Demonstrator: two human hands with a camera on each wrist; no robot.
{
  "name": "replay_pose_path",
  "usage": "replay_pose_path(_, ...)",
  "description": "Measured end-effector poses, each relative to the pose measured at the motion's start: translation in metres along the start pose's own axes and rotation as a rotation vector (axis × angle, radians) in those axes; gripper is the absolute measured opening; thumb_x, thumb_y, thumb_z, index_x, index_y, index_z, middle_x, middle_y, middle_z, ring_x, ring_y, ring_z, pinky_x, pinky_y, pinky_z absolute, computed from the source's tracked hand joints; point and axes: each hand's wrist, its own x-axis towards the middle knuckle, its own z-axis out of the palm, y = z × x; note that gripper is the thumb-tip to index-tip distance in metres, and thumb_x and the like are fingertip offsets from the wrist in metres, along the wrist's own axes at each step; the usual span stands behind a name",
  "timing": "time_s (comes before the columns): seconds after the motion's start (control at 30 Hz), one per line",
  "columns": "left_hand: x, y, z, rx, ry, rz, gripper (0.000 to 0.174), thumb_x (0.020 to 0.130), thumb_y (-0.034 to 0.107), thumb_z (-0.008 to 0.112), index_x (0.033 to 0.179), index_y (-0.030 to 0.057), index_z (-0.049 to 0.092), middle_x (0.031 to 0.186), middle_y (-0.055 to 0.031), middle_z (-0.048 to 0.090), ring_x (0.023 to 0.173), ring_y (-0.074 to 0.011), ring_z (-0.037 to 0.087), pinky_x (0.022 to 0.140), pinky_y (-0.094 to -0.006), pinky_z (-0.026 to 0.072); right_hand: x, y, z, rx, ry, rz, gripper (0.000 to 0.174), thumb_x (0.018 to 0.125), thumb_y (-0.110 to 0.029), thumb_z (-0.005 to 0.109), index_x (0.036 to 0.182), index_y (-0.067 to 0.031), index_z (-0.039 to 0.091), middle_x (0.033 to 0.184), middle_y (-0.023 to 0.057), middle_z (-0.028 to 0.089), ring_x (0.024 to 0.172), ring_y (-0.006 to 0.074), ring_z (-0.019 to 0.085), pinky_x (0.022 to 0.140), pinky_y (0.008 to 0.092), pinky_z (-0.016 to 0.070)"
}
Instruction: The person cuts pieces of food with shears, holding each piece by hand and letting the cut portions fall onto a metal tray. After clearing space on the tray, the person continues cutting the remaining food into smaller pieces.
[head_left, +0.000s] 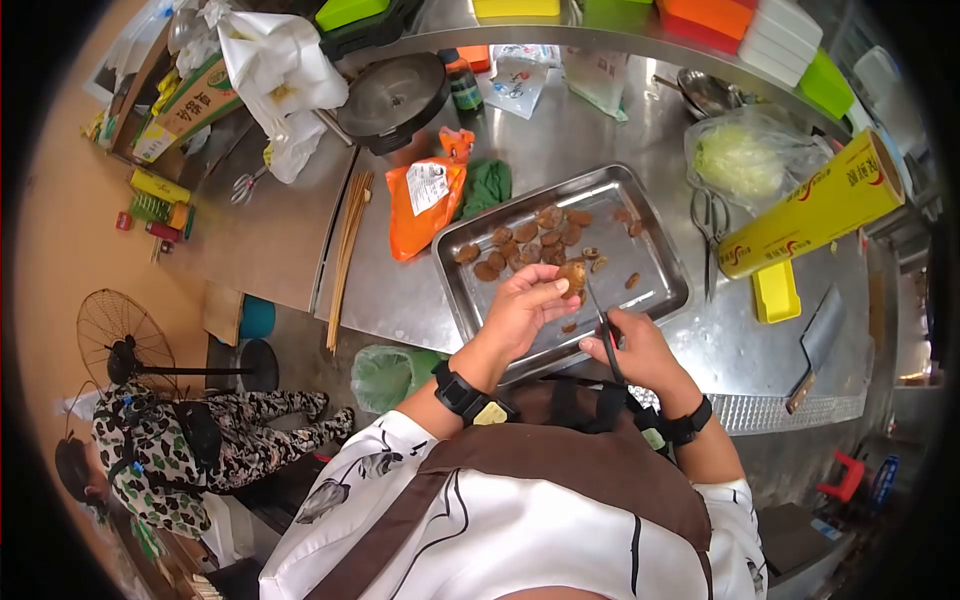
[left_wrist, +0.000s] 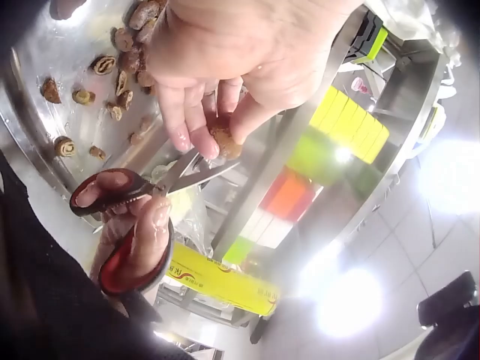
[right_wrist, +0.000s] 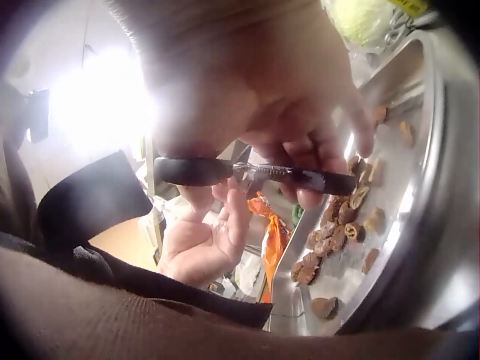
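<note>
Over a steel tray [head_left: 655, 280], my left hand [head_left: 525, 312] pinches a small brown, rounded food piece [head_left: 572, 278] between thumb and fingers. My right hand [head_left: 642, 352] holds scissors [left_wrist: 139, 191] with black-and-red handles, thumb and fingers through the loops. In the left wrist view the blades are parted and reach right up to the brown piece. Several similar brown pieces [head_left: 528, 232] lie heaped toward the tray's far left. Smaller cut-looking pieces [left_wrist: 105, 65], some with ringed ends, lie scattered on the tray floor. The right wrist view shows the scissors mostly edge-on.
Left of the tray are an orange bag [head_left: 428, 205] and long wooden sticks [head_left: 350, 255]. To its right lie another pair of scissors [head_left: 710, 225], a yellow film roll [head_left: 815, 215], a yellow box [head_left: 776, 292] and a cleaver [head_left: 820, 335]. Bagged cabbage [head_left: 740, 160] sits behind.
</note>
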Motion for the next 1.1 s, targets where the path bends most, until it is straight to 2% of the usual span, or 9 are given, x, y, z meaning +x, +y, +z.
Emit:
replay_pose_path(0.23,-0.004,-0.007,-0.004,0.058,-0.012,0.057,0.018,0.081,0.005,0.062,0.098,0.0063,0.055,0.094,-0.0072,0.061,0.081,-0.0203,0.062,0.078,-0.0371,0.0508,-0.001,-0.005,0.002,-0.182,0.038,-0.135,0.047,0.068,-0.039,0.073,0.061,0.0005,0.049,0.059,0.0181,0.051,0.059,0.0364,0.051,0.056,0.0428,0.0396)
replay_pose_path(0.33,-0.003,-0.009,-0.004,0.069,-0.020,0.053,0.018,0.081,0.005,0.062,0.097,0.0065,0.055,0.094,-0.0063,0.061,0.080,-0.0197,0.062,0.078,-0.0363,0.0508,-0.001,-0.005,0.002,-0.195,-0.006,-0.075,0.047,0.069,-0.040,0.072,0.061,0.0007,0.049,0.061,0.0181,0.052,0.062,0.0370,0.051,0.058,0.0429,0.0395)
replay_pose_path(0.5,-0.002,-0.008,-0.002,0.081,-0.039,0.035,0.016,0.082,0.005,0.062,0.097,0.0059,0.055,0.093,-0.0064,0.061,0.080,-0.0198,0.062,0.077,-0.0361,0.0507,-0.003,-0.008,0.004,-0.119,-0.015,0.032,0.046,0.074,-0.039,0.069,0.060,0.0013,0.050,0.057,0.0197,0.051,0.057,0.0386,0.051,0.053,0.0437,0.0391)
replay_pose_path(0.73,0.005,-0.013,-0.009,0.082,-0.038,0.018,0.015,0.082,0.003,0.060,0.097,0.0048,0.055,0.093,-0.0066,0.061,0.082,-0.0195,0.061,0.077,-0.0351,0.0515,-0.008,-0.001,0.011,-0.158,-0.001,0.055,0.045,0.077,-0.038,0.067,0.060,0.0009,0.050,0.054,0.0201,0.051,0.055,0.0393,0.052,0.051,0.0443,0.0398)
replay_pose_path(0.9,0.009,-0.015,-0.012,0.110,0.015,-0.028,0.015,0.082,0.002,0.061,0.095,0.0034,0.055,0.094,-0.0080,0.061,0.079,-0.0196,0.061,0.075,-0.0343,0.0523,-0.010,-0.003,0.009,-0.090,-0.063,0.203,0.047,0.077,-0.040,0.066,0.062,0.0016,0.052,0.056,0.0212,0.052,0.058,0.0390,0.054,0.053,0.0427,0.0413)
replay_pose_path(1.1,0.007,-0.020,-0.010,0.216,0.006,-0.136,0.017,0.081,0.004,0.063,0.096,0.0004,0.056,0.093,-0.0094,0.062,0.080,-0.0204,0.062,0.076,-0.0343,0.0528,-0.007,0.003,0.008,-0.098,-0.102,0.234,0.046,0.077,-0.040,0.067,0.064,0.0027,0.053,0.059,0.0209,0.053,0.058,0.0379,0.054,0.053,0.0409,0.0416)
